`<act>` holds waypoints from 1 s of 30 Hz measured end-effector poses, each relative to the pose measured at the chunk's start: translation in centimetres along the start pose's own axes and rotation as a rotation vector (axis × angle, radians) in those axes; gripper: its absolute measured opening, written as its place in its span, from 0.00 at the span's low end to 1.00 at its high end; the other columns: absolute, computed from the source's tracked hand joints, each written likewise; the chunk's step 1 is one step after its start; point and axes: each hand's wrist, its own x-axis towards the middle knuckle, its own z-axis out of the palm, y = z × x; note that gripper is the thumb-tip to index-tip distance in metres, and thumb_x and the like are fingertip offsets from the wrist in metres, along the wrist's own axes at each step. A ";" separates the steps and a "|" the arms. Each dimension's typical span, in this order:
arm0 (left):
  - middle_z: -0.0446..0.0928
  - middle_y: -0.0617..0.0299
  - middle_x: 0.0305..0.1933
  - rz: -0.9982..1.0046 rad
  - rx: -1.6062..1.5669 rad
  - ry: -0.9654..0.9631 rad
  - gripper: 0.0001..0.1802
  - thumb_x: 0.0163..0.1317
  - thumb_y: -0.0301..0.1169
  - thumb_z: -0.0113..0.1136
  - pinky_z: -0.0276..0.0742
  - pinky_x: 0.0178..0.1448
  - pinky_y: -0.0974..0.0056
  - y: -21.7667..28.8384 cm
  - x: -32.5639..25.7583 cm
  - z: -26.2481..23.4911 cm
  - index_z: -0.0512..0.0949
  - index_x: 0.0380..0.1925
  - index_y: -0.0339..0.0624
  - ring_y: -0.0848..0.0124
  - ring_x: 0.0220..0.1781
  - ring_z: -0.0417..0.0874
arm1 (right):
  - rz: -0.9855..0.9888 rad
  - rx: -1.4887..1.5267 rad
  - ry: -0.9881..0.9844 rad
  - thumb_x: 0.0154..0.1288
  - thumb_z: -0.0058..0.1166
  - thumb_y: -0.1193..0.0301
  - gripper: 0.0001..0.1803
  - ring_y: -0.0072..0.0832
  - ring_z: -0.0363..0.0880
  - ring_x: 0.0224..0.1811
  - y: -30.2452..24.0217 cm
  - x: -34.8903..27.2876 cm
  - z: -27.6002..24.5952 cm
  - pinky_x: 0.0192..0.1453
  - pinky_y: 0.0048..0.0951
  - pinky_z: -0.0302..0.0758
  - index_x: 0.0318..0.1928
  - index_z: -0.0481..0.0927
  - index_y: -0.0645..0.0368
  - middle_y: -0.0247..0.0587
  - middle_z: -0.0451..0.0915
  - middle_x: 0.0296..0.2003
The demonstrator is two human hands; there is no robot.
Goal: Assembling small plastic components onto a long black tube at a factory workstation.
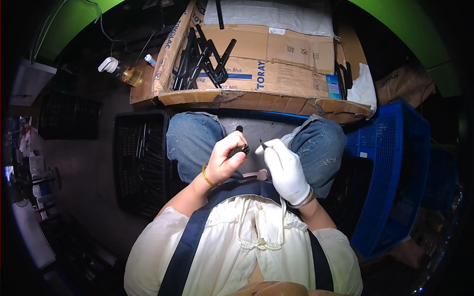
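My bare left hand point(224, 160) is closed around a dark black plastic part point(239, 151), whose end shows at my fingertips. A black tip point(239, 129) sticks out just beyond that hand, perhaps the same part's other end. Over my right hand point(286, 173) is a white glove. Its fingers pinch a small black pointed tool point(263, 144), aimed toward the left hand with a short gap between. Most of the tool is hidden by the glove, so its kind is unclear. Both hands are above my lap, between my knees.
Ahead is a worn cardboard box point(256, 98) with several long black plastic parts point(200, 61) inside. A drink bottle point(131, 76) stands left of it. To my left, a black crate point(140, 116) contains more black parts. Blue plastic crates point(382, 143) stand on my right.
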 end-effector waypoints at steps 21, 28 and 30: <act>0.71 0.58 0.27 0.260 0.151 0.021 0.18 0.62 0.41 0.59 0.67 0.39 0.62 -0.8 -0.2 0.0 0.71 0.24 0.38 0.62 0.30 0.70 | -0.156 -0.152 -0.039 0.68 0.54 0.69 0.04 0.49 0.81 0.28 -1.7 -0.9 1.2 0.30 0.42 0.77 0.39 0.77 0.55 0.48 0.81 0.29; 0.69 0.57 0.25 0.255 0.226 0.049 0.20 0.62 0.44 0.59 0.66 0.38 0.62 -0.9 -0.4 -0.1 0.70 0.22 0.38 0.61 0.30 0.69 | -0.098 -0.148 -0.087 0.69 0.53 0.68 0.04 0.50 0.81 0.28 -1.2 -1.1 1.8 0.29 0.44 0.76 0.39 0.77 0.54 0.48 0.80 0.27; 0.69 0.57 0.25 0.238 0.248 0.059 0.21 0.62 0.44 0.58 0.66 0.38 0.62 -1.3 -0.8 -0.2 0.70 0.22 0.38 0.61 0.29 0.70 | -0.069 -0.139 -0.078 0.69 0.52 0.68 0.05 0.50 0.81 0.28 -0.9 -1.0 2.1 0.29 0.44 0.76 0.38 0.76 0.54 0.48 0.80 0.26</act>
